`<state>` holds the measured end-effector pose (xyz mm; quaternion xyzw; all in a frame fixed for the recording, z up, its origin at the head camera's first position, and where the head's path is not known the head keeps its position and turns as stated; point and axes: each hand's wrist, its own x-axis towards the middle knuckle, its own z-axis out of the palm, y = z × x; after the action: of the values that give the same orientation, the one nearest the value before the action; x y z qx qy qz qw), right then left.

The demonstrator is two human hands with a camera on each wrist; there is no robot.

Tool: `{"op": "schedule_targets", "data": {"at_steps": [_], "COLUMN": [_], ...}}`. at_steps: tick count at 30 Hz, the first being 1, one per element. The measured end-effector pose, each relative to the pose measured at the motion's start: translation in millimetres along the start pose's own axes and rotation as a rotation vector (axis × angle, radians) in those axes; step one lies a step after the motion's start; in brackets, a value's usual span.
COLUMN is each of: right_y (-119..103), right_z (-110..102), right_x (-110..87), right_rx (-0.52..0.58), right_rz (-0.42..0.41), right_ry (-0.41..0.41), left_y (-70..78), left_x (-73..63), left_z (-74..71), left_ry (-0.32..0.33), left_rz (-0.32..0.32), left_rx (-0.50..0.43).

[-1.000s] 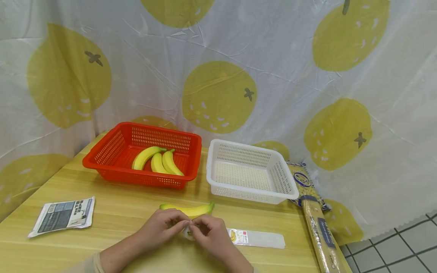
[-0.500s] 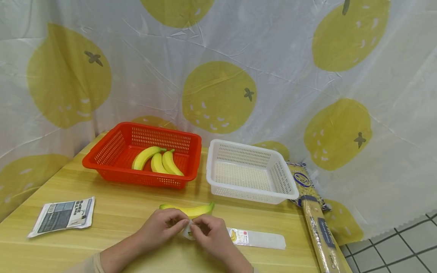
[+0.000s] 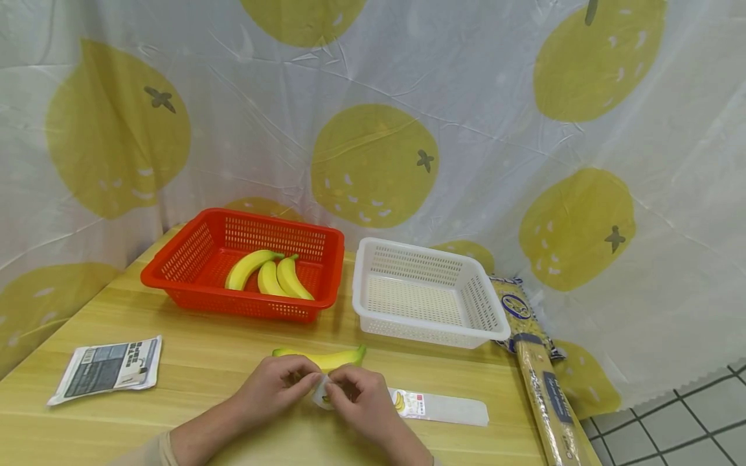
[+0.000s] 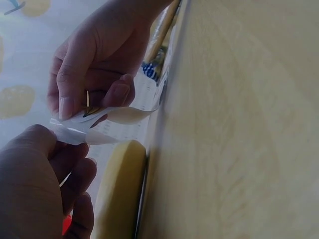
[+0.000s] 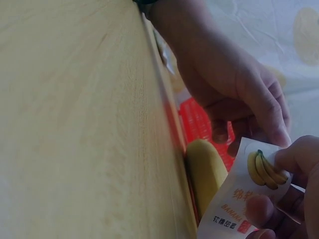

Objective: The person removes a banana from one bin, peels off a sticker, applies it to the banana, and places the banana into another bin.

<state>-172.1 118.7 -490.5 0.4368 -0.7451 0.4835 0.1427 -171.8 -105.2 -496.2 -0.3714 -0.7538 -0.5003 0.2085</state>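
My left hand [image 3: 278,389] and right hand [image 3: 362,398] meet fingertip to fingertip: the left thumb and finger pinch one end of a banana label [image 5: 237,191], the right pinch its printed part just beside. To the right of my right hand a white strip [image 3: 454,410] lies lengthwise left to right; I cannot tell whether it joins the label. Just to the far side of my fingers a banana [image 3: 345,358] lies on the tabletop [image 3: 210,362], long axis left to right, about equally near both hands; whether they touch it I cannot tell. Beyond stand a red basket [image 3: 245,308] at far left, holding three bananas [image 3: 247,268], and a white basket [image 3: 419,331] at far right.
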Motion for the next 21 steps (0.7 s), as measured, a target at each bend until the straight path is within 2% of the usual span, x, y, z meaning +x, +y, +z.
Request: {"op": "schedule_targets", "data": {"at_steps": [21], "right_y": [-1.9], "right_z": [-1.0], "right_x": [0.5], "right_rx": [-0.039], "right_rz": [0.015], "right_ry": [0.026], "left_y": [0.3], "left_x": [0.3], "left_z": [-1.3], "left_ry": [-0.001], "left_rz": [-0.002], "left_rx": [-0.014]}}
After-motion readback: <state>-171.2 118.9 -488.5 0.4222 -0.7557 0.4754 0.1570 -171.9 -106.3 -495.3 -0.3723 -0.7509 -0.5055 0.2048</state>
